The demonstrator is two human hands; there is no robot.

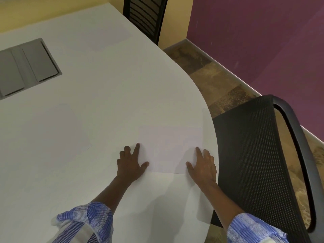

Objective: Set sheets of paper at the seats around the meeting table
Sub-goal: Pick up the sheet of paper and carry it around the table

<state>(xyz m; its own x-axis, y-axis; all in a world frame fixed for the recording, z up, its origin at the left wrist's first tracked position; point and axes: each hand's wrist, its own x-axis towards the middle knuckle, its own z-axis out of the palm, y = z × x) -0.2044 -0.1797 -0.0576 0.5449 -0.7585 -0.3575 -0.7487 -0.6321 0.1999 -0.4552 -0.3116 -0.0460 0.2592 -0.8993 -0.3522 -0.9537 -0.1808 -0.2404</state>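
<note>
Beside the black mesh office chair [254, 155], the left hand [130, 163] and right hand [203, 166], fingers spread, press a white rectangular paper sheet [170, 148] onto the pale worktop [105, 76].

The left sleeve [84, 223] is cloth in blue and white, crossed by fine stripes that gather into broader bands of deeper blue and pale white. It is pushed up into a loose, bunched roll with a paler, almost white fold turned out at its outer side. The right sleeve [252, 228] bears the same striped pattern and ends in a neater turned-back cuff, and below both cuffs the forearms [112, 190] are bare down to the left grip [130, 163] and the right grip [204, 165].
</note>
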